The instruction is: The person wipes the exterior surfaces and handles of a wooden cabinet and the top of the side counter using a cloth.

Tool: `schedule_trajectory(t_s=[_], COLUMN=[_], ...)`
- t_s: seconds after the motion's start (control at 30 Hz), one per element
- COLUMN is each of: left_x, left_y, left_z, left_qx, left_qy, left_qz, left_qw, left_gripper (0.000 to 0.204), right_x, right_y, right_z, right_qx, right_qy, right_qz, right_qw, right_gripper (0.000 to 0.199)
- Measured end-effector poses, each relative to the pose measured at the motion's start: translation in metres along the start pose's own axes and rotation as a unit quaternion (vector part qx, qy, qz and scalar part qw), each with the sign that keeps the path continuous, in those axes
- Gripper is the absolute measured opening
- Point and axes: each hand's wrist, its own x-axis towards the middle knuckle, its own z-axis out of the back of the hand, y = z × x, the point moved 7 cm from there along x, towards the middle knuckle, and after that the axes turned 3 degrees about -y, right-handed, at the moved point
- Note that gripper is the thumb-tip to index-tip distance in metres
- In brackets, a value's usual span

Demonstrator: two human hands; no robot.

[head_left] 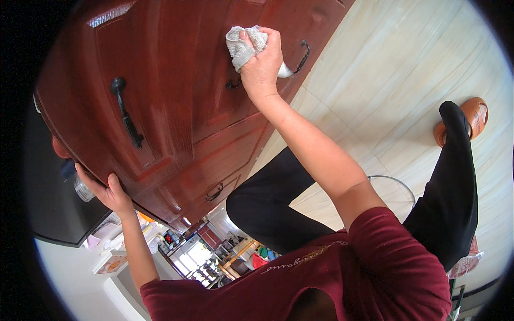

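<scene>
My right hand (263,67) is closed round a crumpled grey-white cloth (239,47) and presses it to the front of a dark red wooden cabinet (166,80). Behind that hand, a black handle (233,84) is partly covered. Something white (285,70) shows beside my wrist, close to another black handle (304,56); I cannot tell whether it belongs to the cloth. Over at the left, my left hand (111,195) rests on the cabinet's edge, thumb and fingers apart, holding nothing. A larger black handle (127,113) sits on the door panel between my hands.
A black top (43,187) adjoins the cabinet, with a clear container (83,189) near my left fingers. Pale tiled floor (369,91) lies to the right, where my foot wears a brown slipper (478,119). A thin curved grey line (399,182) crosses the floor. Cluttered furniture shows below.
</scene>
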Motion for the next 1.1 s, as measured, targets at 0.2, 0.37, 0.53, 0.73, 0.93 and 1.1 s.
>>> schedule_trajectory(t_s=[0.2,0.37,0.53,0.73,0.93,1.1], left_x=[0.000,0.001,0.001,0.000,-0.002,0.001], left_y=[0.002,0.005,0.001,0.003,0.003,0.002], left_z=[0.003,0.001,0.001,0.003,0.001,-0.001], left_qx=[-0.001,-0.003,-0.003,-0.003,-0.017,-0.031], left_qy=[0.004,0.010,0.027,0.015,0.000,-0.002], left_qz=[0.003,0.012,-0.006,0.005,0.008,0.014], left_qw=[1.000,1.000,1.000,1.000,1.000,0.999], left_gripper=[0.067,0.068,0.070,0.067,0.064,0.062], right_x=[-0.073,-0.081,-0.089,0.021,-0.038,-0.153], right_y=[-0.024,-0.028,-0.071,-0.061,-0.047,-0.074], right_z=[-0.005,0.001,0.039,0.023,0.000,0.003], right_qx=[-0.066,-0.040,-0.070,0.441,0.086,-0.093], right_qy=[0.085,0.155,0.224,0.050,0.058,0.191], right_qz=[-0.009,0.000,-0.036,-0.306,-0.116,-0.065], right_qw=[0.994,0.987,0.971,0.842,0.988,0.975], right_gripper=[0.039,0.042,0.042,0.031,0.035,0.041])
